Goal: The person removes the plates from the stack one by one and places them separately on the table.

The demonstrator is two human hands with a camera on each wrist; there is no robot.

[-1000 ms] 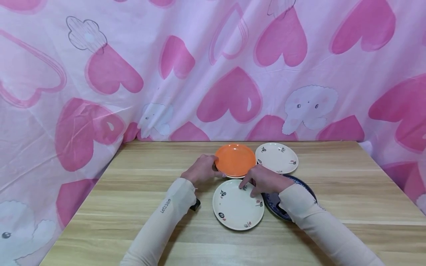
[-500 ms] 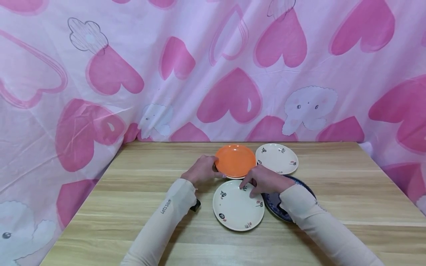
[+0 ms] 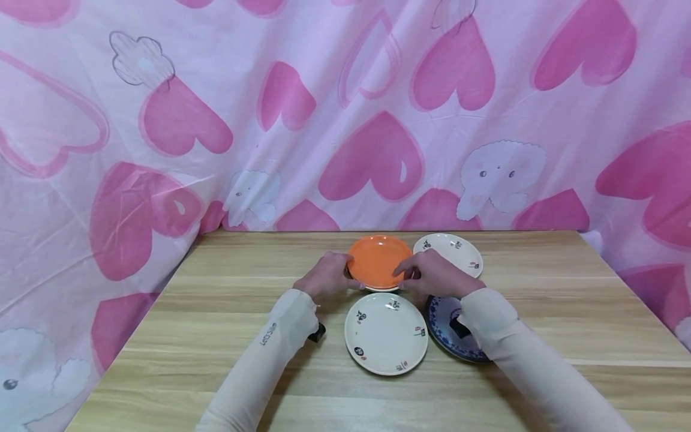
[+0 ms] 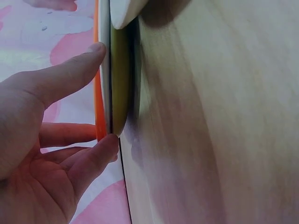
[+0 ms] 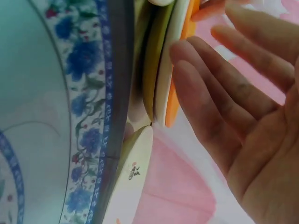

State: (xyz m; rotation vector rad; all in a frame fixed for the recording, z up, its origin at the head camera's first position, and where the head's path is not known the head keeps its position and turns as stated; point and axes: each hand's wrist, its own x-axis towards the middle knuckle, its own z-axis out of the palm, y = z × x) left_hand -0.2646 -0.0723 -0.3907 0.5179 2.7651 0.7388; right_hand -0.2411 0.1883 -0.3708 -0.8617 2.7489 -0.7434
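An orange plate (image 3: 378,261) tops a stack at the table's back, with a white plate (image 4: 106,93) and a yellow-green plate (image 4: 120,84) beneath. My left hand (image 3: 327,277) holds the stack's left rim, thumb at the near side and fingers around the far side. At its right rim is my right hand (image 3: 439,275), fingers loosely bent, the fingertips by the orange and white edges; firm contact cannot be told. A white patterned plate (image 3: 386,336) lies in front. Under my right wrist sits a blue floral plate (image 3: 442,327), partly hidden.
Another white patterned plate (image 3: 456,249) lies at the back right, beside the orange one. The wooden table (image 3: 227,270) ends at a pink heart-print curtain (image 3: 302,156).
My right hand has moved back and slightly right, from over the front white plate to the right rim of the orange plate's stack. My left hand has stayed in place.
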